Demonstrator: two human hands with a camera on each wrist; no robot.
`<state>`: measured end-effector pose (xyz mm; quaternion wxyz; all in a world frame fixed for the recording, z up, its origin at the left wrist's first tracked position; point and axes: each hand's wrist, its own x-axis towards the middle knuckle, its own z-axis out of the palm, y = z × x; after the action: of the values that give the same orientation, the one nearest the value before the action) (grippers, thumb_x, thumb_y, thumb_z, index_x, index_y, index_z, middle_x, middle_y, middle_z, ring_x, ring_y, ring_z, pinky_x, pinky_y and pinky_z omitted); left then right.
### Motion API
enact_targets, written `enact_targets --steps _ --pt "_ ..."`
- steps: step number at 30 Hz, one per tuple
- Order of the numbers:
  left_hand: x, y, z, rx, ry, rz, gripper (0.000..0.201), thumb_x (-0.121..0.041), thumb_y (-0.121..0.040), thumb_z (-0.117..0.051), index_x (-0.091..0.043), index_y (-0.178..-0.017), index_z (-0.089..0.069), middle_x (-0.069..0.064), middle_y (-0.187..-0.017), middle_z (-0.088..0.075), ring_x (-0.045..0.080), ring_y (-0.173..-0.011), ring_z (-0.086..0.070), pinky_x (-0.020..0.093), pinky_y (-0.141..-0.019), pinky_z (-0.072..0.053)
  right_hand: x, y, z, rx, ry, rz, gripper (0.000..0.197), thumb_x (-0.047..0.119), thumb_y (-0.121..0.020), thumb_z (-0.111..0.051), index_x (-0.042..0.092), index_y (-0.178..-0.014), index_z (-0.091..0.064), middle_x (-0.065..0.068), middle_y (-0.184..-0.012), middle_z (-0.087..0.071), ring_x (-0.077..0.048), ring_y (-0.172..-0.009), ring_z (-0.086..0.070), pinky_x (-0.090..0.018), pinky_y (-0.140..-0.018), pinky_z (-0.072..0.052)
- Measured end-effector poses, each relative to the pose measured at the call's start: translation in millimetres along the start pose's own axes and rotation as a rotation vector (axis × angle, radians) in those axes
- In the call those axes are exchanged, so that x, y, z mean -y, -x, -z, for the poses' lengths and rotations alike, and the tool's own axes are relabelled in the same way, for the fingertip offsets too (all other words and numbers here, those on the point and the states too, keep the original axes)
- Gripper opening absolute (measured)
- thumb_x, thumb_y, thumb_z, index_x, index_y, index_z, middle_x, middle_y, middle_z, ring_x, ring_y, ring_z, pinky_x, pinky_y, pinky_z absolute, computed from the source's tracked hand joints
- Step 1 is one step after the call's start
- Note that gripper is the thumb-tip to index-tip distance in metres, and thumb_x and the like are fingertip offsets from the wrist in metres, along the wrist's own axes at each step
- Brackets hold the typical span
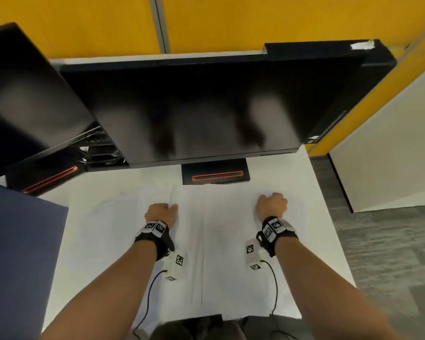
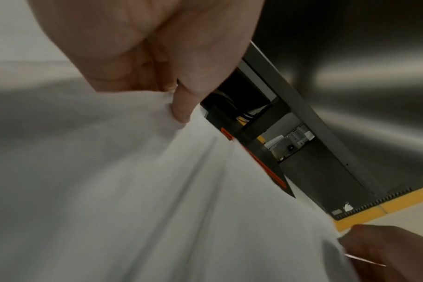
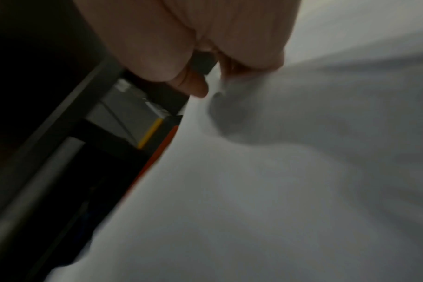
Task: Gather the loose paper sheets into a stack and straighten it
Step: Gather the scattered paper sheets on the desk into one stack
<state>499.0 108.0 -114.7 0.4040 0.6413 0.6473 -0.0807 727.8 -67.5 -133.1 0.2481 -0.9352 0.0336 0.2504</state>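
The paper sheets [image 1: 206, 241] lay spread over the white desk [image 1: 324, 241] in the lower middle of the head view, white on white, so you could barely tell one sheet from the next; only faint edges and a long crease ran down the centre. Above them, filling the upper middle of the frame, stood the dark monitor [image 1: 206, 106], with its stand [image 1: 216, 174] just beyond the far edge of the paper, which left you little room to push the sheets away from you. A second screen [image 1: 27, 94] leaned in at the upper left.

Your two hands sat at the far edge of the sheets, well apart, one at each side, which in my judgement suited drawing the paper together from both ends. Your left hand [image 1: 161, 213] was curled, and the left wrist view showed your thumb [image 2: 181, 106] pinching a puckered bit of paper against the fingers. Your right hand [image 1: 272, 204] was curled as well; the right wrist view was blurred, but the paper seemed bunched under its fingertips [image 3: 198, 89], so I took it as gripping too.

The sheets were not yet one squared stack.
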Motion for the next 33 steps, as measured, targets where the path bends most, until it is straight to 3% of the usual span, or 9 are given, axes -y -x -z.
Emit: enact_targets --steps 3,6,10,13,17,19,24,29,33 --pt "0 5 8 -0.014 0.112 -0.031 0.031 -0.044 -0.092 -0.057 -0.017 -0.091 -0.073 0.009 -0.097 -0.07 0.035 -0.103 -0.064 0.032 -0.086 -0.048 2 8 0 0.032 -0.149 0.105 0.052 0.025 -0.09 -0.057 0.005 -0.137 -0.047 -0.02 -0.139 -0.047 -0.038 -0.128 -0.044 -0.046 -0.108 -0.038" --pt "15 11 24 0.044 0.081 -0.038 0.05 -0.057 -0.093 -0.048 -0.017 -0.109 -0.072 0.01 -0.108 -0.071 0.034 -0.105 -0.064 0.037 -0.096 -0.047 -24 4 32 -0.059 -0.057 -0.034 0.058 0.032 -0.089 -0.06 0.008 -0.14 -0.045 -0.022 -0.141 -0.043 -0.04 -0.129 -0.04 -0.047 -0.104 -0.037" --pt "48 26 17 0.189 -0.154 -0.081 0.047 -0.055 -0.095 -0.046 -0.013 -0.079 -0.063 0.01 -0.095 -0.071 0.029 -0.09 -0.064 0.032 -0.079 -0.045 -76 23 47 -0.051 0.137 -0.285 0.068 0.038 -0.087 -0.057 0.005 -0.142 -0.036 -0.023 -0.142 -0.034 -0.04 -0.128 -0.035 -0.048 -0.102 -0.035" --pt "54 32 -7 0.247 -0.127 -0.107 0.037 -0.04 -0.099 -0.049 -0.008 -0.102 -0.066 0.013 -0.114 -0.069 0.025 -0.09 -0.059 0.028 -0.078 -0.044 -86 42 27 -0.029 0.085 -0.184 0.061 0.026 -0.088 -0.058 0.006 -0.142 -0.038 -0.022 -0.143 -0.034 -0.041 -0.128 -0.036 -0.047 -0.104 -0.034" --pt "35 42 -29 0.172 0.005 -0.201 0.052 -0.043 -0.097 -0.052 -0.009 -0.137 -0.053 0.01 -0.136 -0.059 0.03 -0.123 -0.056 0.031 -0.103 -0.042 -77 54 9 0.212 -0.112 0.135 0.052 0.016 -0.089 -0.059 0.009 -0.138 -0.045 -0.018 -0.135 -0.049 -0.034 -0.122 -0.051 -0.043 -0.106 -0.042" --pt "31 44 -24 0.078 0.122 -0.214 0.052 -0.042 -0.094 -0.06 -0.012 -0.136 -0.052 0.008 -0.127 -0.064 0.028 -0.118 -0.059 0.025 -0.094 -0.041 -75 49 14 0.123 -0.115 0.166 0.051 0.015 -0.086 -0.061 0.01 -0.136 -0.049 -0.019 -0.13 -0.054 -0.037 -0.119 -0.054 -0.043 -0.104 -0.043" --pt "42 33 -8 -0.002 0.015 -0.114 0.043 -0.048 -0.091 -0.06 -0.016 -0.118 -0.063 0.006 -0.115 -0.07 0.026 -0.107 -0.065 0.029 -0.089 -0.051 -64 30 27 -0.057 0.0 -0.198 0.055 0.023 -0.094 -0.05 0.005 -0.144 -0.038 -0.024 -0.142 -0.034 -0.043 -0.128 -0.039 -0.046 -0.101 -0.037" --pt "24 42 -25 0.028 -0.058 -0.259 0.031 -0.036 -0.092 -0.063 -0.013 -0.11 -0.074 0.006 -0.115 -0.073 0.027 -0.112 -0.064 0.025 -0.095 -0.044 -25 42 -15 0.169 0.01 0.042 0.047 0.021 -0.096 -0.041 0.002 -0.14 -0.04 -0.025 -0.14 -0.036 -0.045 -0.125 -0.045 -0.044 -0.104 -0.038" --pt "48 56 -1 0.033 -0.081 -0.21 0.033 -0.041 -0.094 -0.056 -0.016 -0.109 -0.071 0.005 -0.114 -0.072 0.027 -0.109 -0.065 0.024 -0.087 -0.044 -52 40 2 0.132 0.016 0.04 0.06 0.03 -0.095 -0.046 0.01 -0.15 -0.032 -0.025 -0.144 -0.036 -0.044 -0.13 -0.042 -0.044 -0.107 -0.039"
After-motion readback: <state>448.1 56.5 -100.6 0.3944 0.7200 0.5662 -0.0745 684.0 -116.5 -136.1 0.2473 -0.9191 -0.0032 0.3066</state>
